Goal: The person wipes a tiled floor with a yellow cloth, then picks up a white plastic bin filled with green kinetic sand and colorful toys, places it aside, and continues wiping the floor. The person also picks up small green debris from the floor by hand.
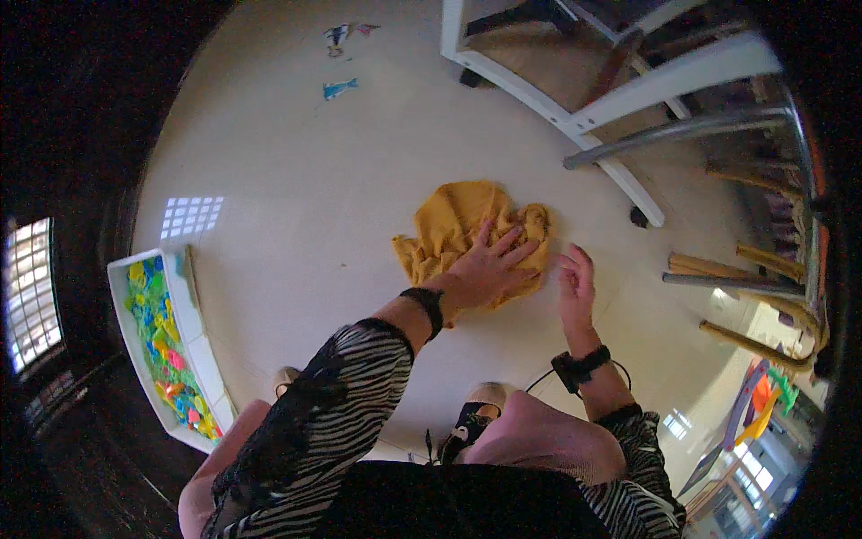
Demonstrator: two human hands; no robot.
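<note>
Two hands are being kept low over the pale floor: the crumpled mustard-yellow cloth [471,235], lying mid-floor, is being pressed under the flat, spread-fingered left hand [488,267], while the loosely open, empty right hand [576,283] is being held just beside its right edge.

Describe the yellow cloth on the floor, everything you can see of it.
The yellow cloth is a mustard-coloured piece of soft fabric, crumpled into an uneven heap with folds and a loose corner sticking out to its left. It lies on the pale floor, near the white frame of a piece of furniture. The left hand lies flat on its near edge, fingers spread. The right hand is just beside its right edge, on the floor; whether it touches the fabric is unclear.
</note>
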